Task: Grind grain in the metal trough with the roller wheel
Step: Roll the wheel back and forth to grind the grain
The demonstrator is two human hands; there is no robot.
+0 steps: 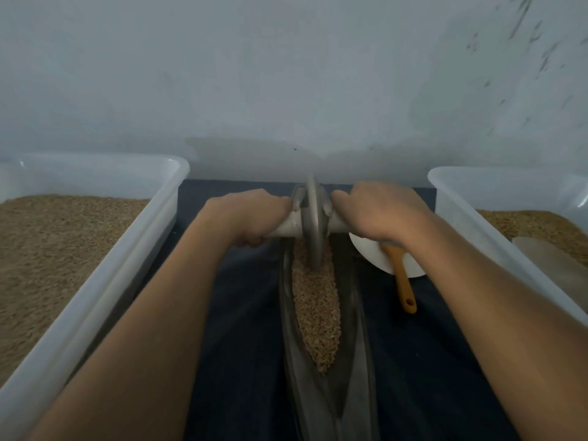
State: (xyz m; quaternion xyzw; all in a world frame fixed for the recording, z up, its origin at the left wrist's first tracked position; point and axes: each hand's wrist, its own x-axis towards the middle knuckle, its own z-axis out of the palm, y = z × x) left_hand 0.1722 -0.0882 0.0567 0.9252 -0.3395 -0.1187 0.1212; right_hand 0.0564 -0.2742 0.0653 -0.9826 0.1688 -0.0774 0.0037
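A long narrow metal trough (358, 354) runs away from me down the middle of a dark blue cloth. Brown grain (315, 310) lies along its channel. The grey roller wheel (313, 224) stands upright in the far part of the trough, its rim down in the grain. A pale axle handle (291, 229) sticks out on each side of the wheel. My left hand (251, 216) grips the left end of the handle. My right hand (380, 211) grips the right end. Both arms are stretched forward.
A translucent plastic tub (101, 265) of grain stands at the left. A second tub (461, 214) with grain stands at the right. A white dish (369, 253) with a yellow-handled brush (402, 281) lies beside the trough, under my right wrist. A pale wall rises just behind.
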